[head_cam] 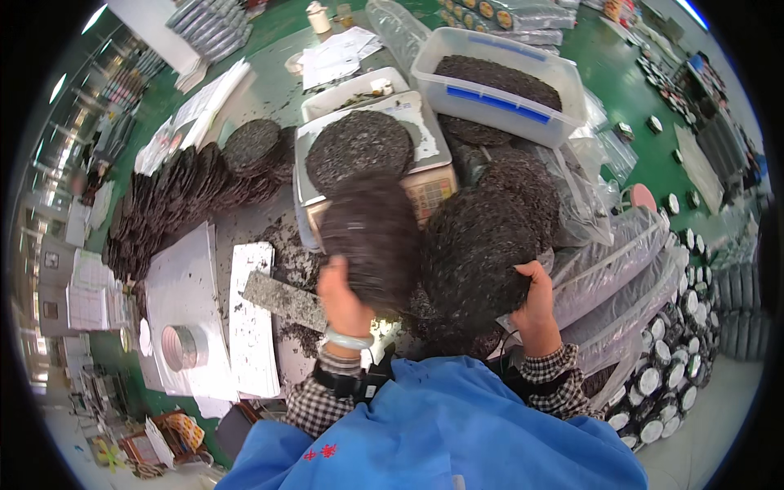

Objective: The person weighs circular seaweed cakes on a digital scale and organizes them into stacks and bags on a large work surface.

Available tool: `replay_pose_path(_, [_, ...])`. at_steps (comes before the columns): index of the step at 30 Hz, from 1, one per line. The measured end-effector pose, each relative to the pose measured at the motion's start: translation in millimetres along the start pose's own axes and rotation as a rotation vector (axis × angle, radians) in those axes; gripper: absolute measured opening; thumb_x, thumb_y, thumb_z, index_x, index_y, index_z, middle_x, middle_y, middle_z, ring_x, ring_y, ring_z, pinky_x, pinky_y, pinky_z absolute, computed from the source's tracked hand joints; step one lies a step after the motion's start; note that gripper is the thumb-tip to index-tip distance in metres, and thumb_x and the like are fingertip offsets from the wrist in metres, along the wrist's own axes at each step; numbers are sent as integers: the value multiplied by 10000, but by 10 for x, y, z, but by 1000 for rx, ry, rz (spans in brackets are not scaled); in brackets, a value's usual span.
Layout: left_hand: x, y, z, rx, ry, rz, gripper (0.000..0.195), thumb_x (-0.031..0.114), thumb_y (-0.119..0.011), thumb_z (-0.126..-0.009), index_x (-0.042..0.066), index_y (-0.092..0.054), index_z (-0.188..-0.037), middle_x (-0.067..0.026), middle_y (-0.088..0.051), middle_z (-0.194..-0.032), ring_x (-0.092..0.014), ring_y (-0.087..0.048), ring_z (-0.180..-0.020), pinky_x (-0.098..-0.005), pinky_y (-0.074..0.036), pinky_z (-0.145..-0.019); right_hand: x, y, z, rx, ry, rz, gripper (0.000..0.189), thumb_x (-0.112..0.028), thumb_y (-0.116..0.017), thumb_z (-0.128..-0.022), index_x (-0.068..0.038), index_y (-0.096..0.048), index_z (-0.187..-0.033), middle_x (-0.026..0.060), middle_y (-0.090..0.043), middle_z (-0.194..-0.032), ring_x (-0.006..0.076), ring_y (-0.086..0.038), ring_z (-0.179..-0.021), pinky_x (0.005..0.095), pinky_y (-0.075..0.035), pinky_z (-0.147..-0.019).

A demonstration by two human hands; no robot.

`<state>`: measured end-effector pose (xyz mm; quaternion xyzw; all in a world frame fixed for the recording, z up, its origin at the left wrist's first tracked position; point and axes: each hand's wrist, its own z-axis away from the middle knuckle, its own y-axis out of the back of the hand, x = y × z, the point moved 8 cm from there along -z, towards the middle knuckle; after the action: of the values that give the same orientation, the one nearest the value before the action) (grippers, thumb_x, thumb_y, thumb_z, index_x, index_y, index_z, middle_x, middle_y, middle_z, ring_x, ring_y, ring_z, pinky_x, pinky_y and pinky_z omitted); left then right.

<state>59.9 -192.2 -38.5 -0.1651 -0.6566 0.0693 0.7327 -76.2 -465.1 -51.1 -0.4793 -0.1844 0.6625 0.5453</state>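
Note:
My left hand [344, 300] grips the near left edge of a stack of round, dark dried seaweed sheets [370, 239], blurred and tilted. My right hand [536, 303] has its thumb over the right edge of another broad dark seaweed round [481, 251]; its fingers are hidden beneath. Just beyond the left stack, a seaweed round [361, 150] lies on the metal pan [429, 144] of a weighing scale, whose keypad [432, 199] is partly covered. More seaweed [520, 190] sits behind the round in my right hand.
Overlapping seaweed rounds [177, 190] line the table's left. A clear plastic tub [502, 101] of seaweed stands back right, beside long plastic-bagged rolls [612, 275]. On the near left are a metal strip [285, 300], a white board [252, 318] and a tape roll [184, 348].

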Motion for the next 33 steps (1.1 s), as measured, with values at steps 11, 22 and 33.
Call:
replay_pose_path(11, [84, -396, -146, -113, -1, -435, 330, 174, -474, -999, -11, -529, -1267, -19, -589, -1020, -105, -497, -883, -236, -403, -817, 71, -636, -122, -126, 77, 188, 455, -199, -647, -870, 7, -532, -1259, 145, -632, -1175, 263, -633, -1023, 400, -513, -893])
replay_pose_path(22, [501, 444, -1722, 233, -194, -27, 551, 408, -397, -1024, 7, -420, -1400, -184, -458, -1408, -269, -467, -1263, -378, -346, -1073, 142, -2477, -846, -559, 1361, 1851, 609, -96, -792, -680, -138, -603, -1257, 64, -503, -1403, 242, -441, -1324, 535, -186, -1167])
replay_pose_path(33, [-127, 270, -2764, 185, -111, 69, 471, 146, -620, -887, 19, -448, -1307, -123, -516, -1248, -209, -484, -1118, -337, -391, -961, 141, -1974, -2481, -4, 600, 1400, 884, -583, -505, -913, 56, -235, -1462, 274, -268, -1494, 427, -262, -1379, 463, -235, -1130])
